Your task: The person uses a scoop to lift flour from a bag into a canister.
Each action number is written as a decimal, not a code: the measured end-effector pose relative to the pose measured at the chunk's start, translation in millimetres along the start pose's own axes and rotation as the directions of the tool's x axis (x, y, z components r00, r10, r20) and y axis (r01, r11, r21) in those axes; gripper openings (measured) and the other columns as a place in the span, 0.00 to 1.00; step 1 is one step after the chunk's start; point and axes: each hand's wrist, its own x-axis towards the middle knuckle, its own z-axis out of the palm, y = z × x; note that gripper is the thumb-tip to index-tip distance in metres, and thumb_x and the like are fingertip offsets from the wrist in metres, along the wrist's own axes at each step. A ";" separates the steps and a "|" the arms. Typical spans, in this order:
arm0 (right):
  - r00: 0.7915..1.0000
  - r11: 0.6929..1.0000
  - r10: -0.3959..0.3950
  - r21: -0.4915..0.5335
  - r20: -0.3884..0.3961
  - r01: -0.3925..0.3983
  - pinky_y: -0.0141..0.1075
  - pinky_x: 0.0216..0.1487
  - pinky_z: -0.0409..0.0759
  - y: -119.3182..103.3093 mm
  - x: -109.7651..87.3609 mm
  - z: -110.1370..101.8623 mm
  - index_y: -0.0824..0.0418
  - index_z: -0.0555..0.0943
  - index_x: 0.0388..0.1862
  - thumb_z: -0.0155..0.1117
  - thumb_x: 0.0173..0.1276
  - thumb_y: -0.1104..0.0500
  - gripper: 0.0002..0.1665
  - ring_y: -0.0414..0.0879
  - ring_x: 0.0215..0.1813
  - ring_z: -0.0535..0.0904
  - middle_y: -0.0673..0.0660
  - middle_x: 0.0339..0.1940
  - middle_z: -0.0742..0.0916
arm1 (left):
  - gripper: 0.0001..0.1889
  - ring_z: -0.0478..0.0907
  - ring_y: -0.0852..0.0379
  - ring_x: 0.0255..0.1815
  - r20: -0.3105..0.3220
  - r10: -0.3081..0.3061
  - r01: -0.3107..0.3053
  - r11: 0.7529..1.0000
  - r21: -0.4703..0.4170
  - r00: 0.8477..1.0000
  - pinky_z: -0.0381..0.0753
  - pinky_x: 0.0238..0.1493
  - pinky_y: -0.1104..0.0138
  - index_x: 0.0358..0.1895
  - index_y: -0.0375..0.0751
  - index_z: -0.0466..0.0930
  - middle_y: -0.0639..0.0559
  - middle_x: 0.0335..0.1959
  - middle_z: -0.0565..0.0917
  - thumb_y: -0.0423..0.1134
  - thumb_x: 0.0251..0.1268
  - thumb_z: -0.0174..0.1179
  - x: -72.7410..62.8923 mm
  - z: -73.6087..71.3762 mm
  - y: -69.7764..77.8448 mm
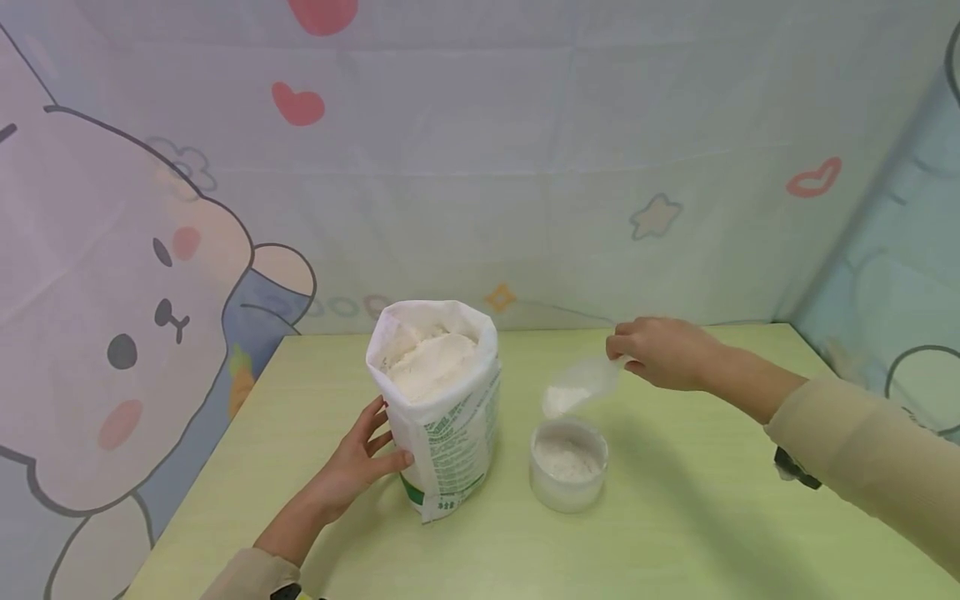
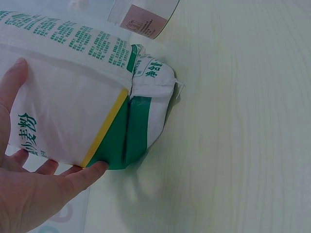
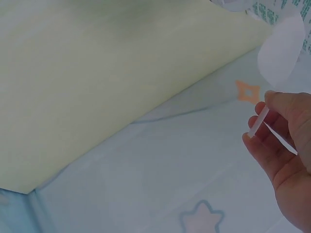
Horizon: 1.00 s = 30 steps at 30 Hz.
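A white flour bag (image 1: 457,433) with green print stands upright, its top rolled open on pale flour (image 1: 433,367). My left hand (image 1: 352,467) holds its left side, thumb toward the front; in the left wrist view, fingertips (image 2: 97,167) reach the bag's lower edge. With my right hand (image 1: 667,354) I pinch the handle of a translucent scoop (image 1: 592,379), also seen in the right wrist view as a pale scoop (image 3: 282,53). Flour (image 1: 564,400) lies in its bowl, which tilts down over a round tub (image 1: 567,492) holding some flour.
All of it stands on a light yellow-green table (image 1: 675,517). A cartoon-printed cloth (image 1: 480,167) hangs behind the table's back edge, and another printed cloth (image 1: 892,275) is at the right.
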 end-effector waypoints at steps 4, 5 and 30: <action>0.999 0.998 -0.033 -0.061 0.028 0.034 0.36 0.31 0.77 -0.9 0.2 -1.5 0.56 0.78 0.33 0.67 0.53 0.69 0.12 0.47 0.35 0.77 0.49 0.31 0.79 | 0.49 0.46 0.38 0.72 -0.008 -0.008 0.008 1.000 -0.008 1.000 0.60 0.62 0.42 0.71 0.63 0.42 0.49 0.73 0.46 0.39 0.52 0.68 0.5 -0.4 -1.2; 0.999 0.996 -0.041 -0.077 0.029 0.043 0.35 0.30 0.77 -1.3 0.2 -1.9 0.56 0.78 0.33 0.67 0.53 0.70 0.12 0.47 0.34 0.76 0.49 0.30 0.79 | 0.49 0.47 0.39 0.72 -0.011 -0.013 0.012 1.000 -0.010 1.000 0.60 0.62 0.42 0.71 0.64 0.42 0.50 0.73 0.46 0.40 0.52 0.68 0.6 -0.4 -1.2; 0.983 0.915 -0.182 -0.361 0.024 0.179 0.30 0.24 0.73 -17.5 9.1 -6.4 0.57 0.79 0.32 0.68 0.52 0.70 0.11 0.44 0.30 0.71 0.49 0.29 0.78 | 0.49 0.46 0.38 0.72 -0.001 -0.002 0.002 1.000 -0.006 1.000 0.60 0.62 0.42 0.71 0.63 0.42 0.49 0.74 0.45 0.39 0.53 0.67 -2.6 1.8 3.2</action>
